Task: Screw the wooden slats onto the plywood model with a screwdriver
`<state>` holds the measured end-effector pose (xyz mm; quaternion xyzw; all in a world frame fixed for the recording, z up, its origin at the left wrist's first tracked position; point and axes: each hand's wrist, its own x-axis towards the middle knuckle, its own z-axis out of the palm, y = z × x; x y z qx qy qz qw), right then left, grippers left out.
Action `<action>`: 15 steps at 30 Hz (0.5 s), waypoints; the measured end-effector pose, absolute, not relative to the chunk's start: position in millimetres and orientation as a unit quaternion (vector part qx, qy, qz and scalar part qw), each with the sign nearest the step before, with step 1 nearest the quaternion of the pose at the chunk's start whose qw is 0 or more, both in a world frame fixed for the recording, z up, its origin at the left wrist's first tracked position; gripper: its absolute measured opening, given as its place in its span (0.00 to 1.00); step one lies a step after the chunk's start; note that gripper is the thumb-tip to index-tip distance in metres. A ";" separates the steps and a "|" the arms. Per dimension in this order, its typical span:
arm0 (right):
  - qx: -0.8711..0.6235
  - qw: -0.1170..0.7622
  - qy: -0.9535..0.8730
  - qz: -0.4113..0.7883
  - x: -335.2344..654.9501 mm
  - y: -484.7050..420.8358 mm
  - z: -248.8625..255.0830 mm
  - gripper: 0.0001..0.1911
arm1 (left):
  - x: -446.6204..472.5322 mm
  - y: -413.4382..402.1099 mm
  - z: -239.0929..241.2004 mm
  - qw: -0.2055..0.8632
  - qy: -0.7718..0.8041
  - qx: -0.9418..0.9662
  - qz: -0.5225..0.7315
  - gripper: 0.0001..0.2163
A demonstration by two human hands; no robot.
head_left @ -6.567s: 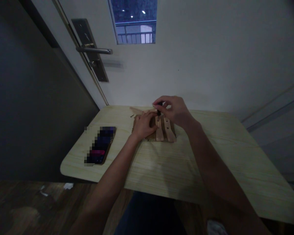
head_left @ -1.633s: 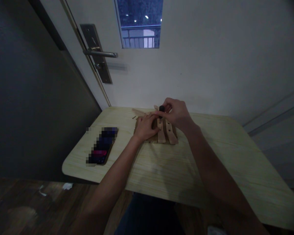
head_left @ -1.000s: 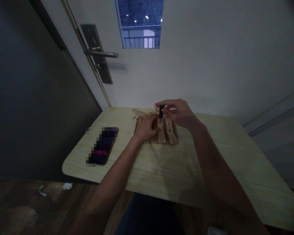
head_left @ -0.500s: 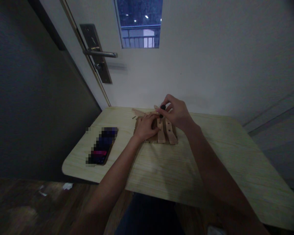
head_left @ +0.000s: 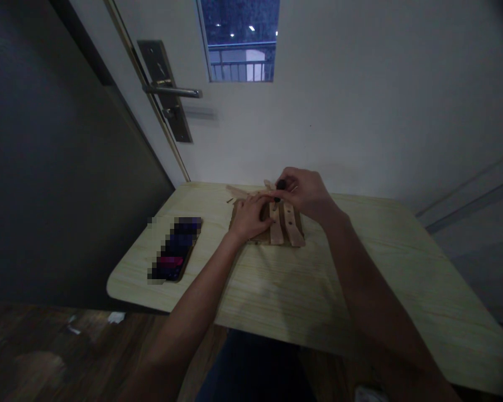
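Observation:
A small screwdriver (head_left: 281, 184) with a black handle is pinched in my right hand (head_left: 305, 191). It points down at the upper end of a shaped wooden strip (head_left: 276, 233); its tip is too small to make out. My left hand (head_left: 250, 216) lies over the left part of a brown board (head_left: 262, 237), its thumb and index finger bracketing that strip and holding it. Beside it, to the right, a second wooden strip (head_left: 293, 233) with dark holes lies on the board. The left hand covers much of the board.
The board rests on a pale wooden table (head_left: 318, 279) against a white door with a metal handle (head_left: 176, 91). Loose wooden pieces (head_left: 236, 191) lie behind my left hand. A phone (head_left: 178, 251), partly blurred out, lies at the left.
My right hand has turned and dipped slightly, its fingers shifting round the screwdriver handle. My left hand and the strips stay in place.

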<state>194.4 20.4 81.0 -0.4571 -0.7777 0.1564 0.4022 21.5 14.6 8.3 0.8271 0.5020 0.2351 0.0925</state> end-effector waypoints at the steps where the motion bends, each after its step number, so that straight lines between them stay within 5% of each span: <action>1: -0.465 0.410 -0.771 0.146 193.0 21.0 79.4 0.17 | 21.6 14.4 8.8 0.094 0.503 0.827 0.235 0.24; 8: -0.464 0.425 -0.771 0.096 190.4 24.7 70.0 0.25 | 20.5 15.2 8.1 0.095 0.500 0.827 0.240 0.24; 15: -0.400 0.423 -0.791 0.190 191.9 18.1 83.3 0.06 | 20.7 15.7 7.4 0.091 0.498 0.828 0.241 0.23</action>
